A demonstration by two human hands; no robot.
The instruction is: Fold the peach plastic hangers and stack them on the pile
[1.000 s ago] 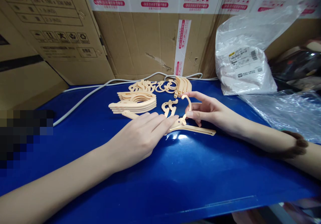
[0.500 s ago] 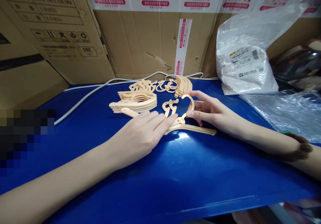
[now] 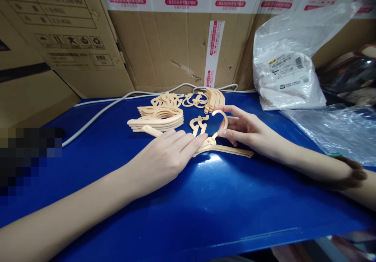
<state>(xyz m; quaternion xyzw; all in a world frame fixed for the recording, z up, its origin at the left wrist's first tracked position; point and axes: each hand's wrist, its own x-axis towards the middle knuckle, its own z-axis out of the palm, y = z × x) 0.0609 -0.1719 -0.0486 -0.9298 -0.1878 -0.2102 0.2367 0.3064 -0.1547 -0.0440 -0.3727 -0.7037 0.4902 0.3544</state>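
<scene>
A cream plastic clothes hanger [image 3: 232, 150] lies on the blue tabletop, its hook [image 3: 225, 119] pointing away from me. My left hand [image 3: 173, 152] is closed over the hanger's left arm and middle, covering much of it. Between the thumb and fingers of my right hand [image 3: 239, 127] is the hook, gripped near its lower stem. Two loose hooks [image 3: 199, 125] rest just beyond my left fingertips. A stack of hanger arms [image 3: 157, 120] lies beyond my left hand.
More loose hooks [image 3: 169, 99] and a bundle of hanger arms [image 3: 215, 99] lie at the back. Behind them run a white cable [image 3: 129, 95] and a cardboard wall [image 3: 164, 50]. A white plastic parcel bag [image 3: 286, 74] stands at right, clear film [image 3: 331, 132] in front of it.
Almost nothing differs. Both hands keep their hold on the hanger and its hook, and the view has shifted very slightly.
</scene>
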